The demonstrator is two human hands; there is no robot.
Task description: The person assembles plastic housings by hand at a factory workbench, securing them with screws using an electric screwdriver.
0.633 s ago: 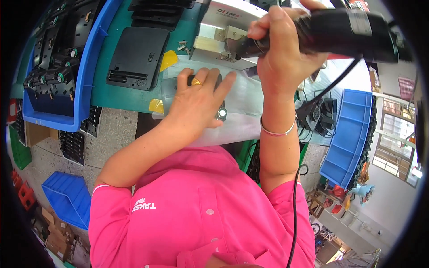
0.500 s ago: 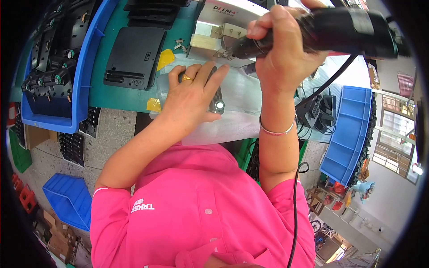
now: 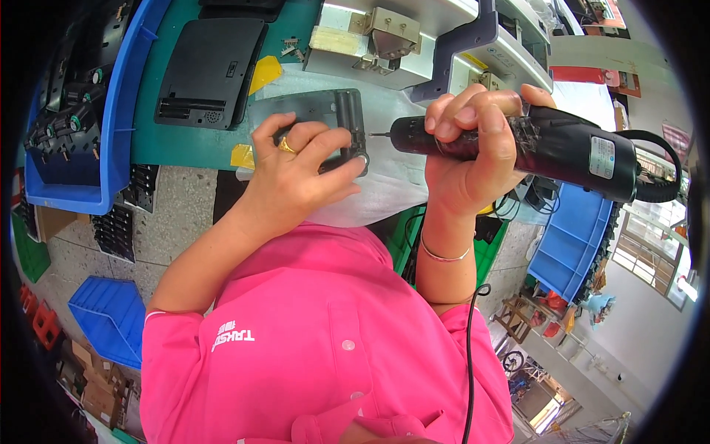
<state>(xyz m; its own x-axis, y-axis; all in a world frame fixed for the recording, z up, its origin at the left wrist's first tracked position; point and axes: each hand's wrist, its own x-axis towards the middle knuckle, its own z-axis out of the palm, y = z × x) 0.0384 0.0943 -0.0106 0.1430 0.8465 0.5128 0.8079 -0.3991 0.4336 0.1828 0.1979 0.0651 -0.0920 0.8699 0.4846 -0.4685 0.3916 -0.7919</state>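
Observation:
My right hand (image 3: 466, 159) is wrapped round a black electric screwdriver (image 3: 573, 148). The tool lies nearly level, its thin bit pointing left at a dark plastic housing (image 3: 325, 102). The bit tip is at or just off the housing's right edge; contact is hard to tell. My left hand (image 3: 292, 174), a gold ring on one finger, holds the housing down on a whitish sheet (image 3: 396, 163). Its fingers bend over the panel, and the thumb side lies by the lower right corner. The fingers hide part of the housing.
A metal machine with a small bracket (image 3: 392, 37) stands behind the housing. Left of it lie another black housing (image 3: 211, 70), yellow tape (image 3: 265, 72) and small metal parts (image 3: 291, 48). A blue bin (image 3: 122, 148) holds dark parts. A black cable (image 3: 470, 370) hangs beside my right arm.
The screwdriver has come away from the metal machine's bracket, down toward me, and its bit now points at the housing. My left hand has shifted slightly left and down, uncovering more of the housing.

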